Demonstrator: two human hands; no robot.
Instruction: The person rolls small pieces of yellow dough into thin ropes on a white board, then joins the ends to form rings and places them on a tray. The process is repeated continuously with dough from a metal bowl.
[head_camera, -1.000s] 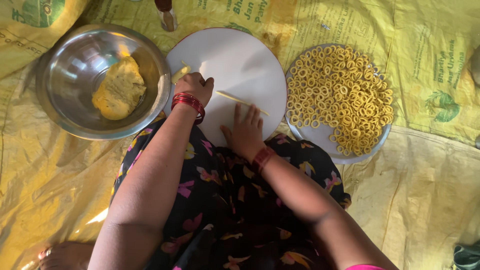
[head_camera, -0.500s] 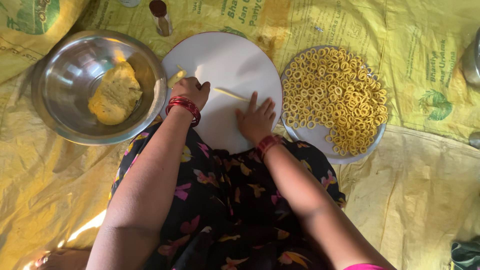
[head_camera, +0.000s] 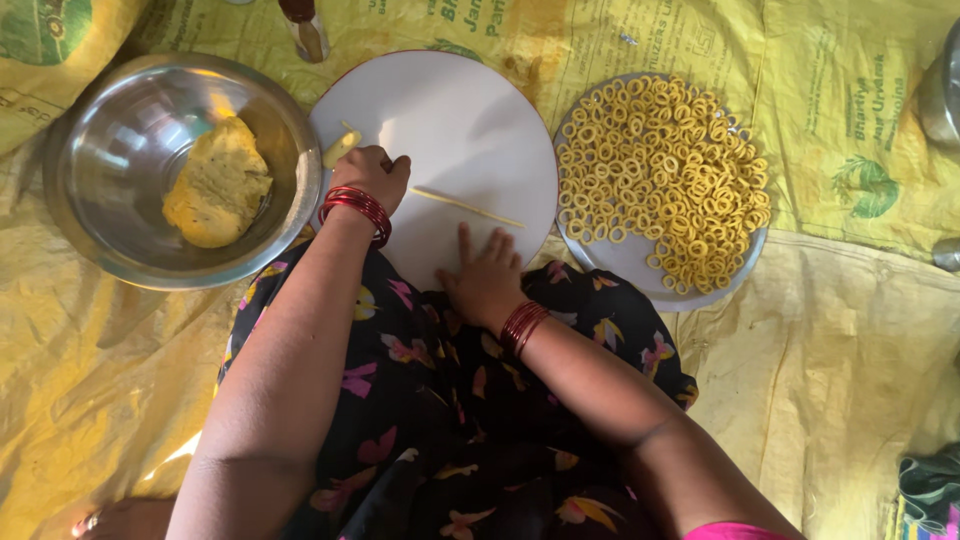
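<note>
Sitting at far left: steel bowl (head_camera: 130, 130), yellow dough lump (head_camera: 217, 182) inside. Left hand (head_camera: 372, 178) curled shut on small dough piece (head_camera: 340, 148) at round white board (head_camera: 445, 130) edge. Thin dough strand (head_camera: 466, 207) on board, long axis left-right, slightly tilted, just right of left hand. Right hand (head_camera: 487, 280) flat, open, empty, just below strand; both hands near. Plate (head_camera: 640, 270) of dough rings (head_camera: 665, 175) at right.
</note>
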